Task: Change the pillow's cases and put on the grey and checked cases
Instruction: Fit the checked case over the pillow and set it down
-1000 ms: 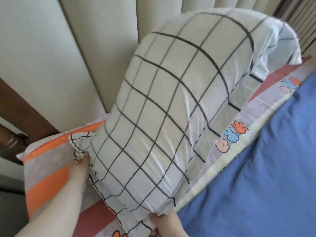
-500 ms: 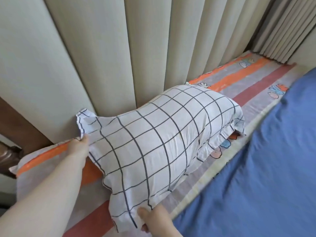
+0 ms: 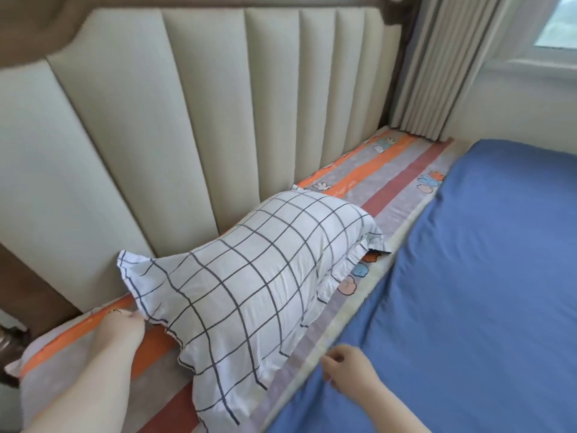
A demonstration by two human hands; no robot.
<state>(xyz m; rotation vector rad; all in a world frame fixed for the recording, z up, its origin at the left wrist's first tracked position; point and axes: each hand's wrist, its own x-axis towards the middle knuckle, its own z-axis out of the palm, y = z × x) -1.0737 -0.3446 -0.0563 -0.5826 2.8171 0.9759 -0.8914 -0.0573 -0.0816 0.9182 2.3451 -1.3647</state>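
Checked pillow (image 3: 249, 276) lying on striped sheet (image 3: 390, 170) just beside headboard (image 3: 187, 120), left hand (image 3: 121, 328) at its near corner, grip pinching its edge, right hand (image 3: 351, 368) apart from pillow, over sheet edge beside blue cover (image 3: 484, 276), grip loosely curled, empty

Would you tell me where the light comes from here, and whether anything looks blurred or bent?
Head view: soft daylight from the window at upper right, no glare or hard shadows; its wide lens bows the headboard panels; the top left corner is smeared; the grid on the checked pillow is sharp.
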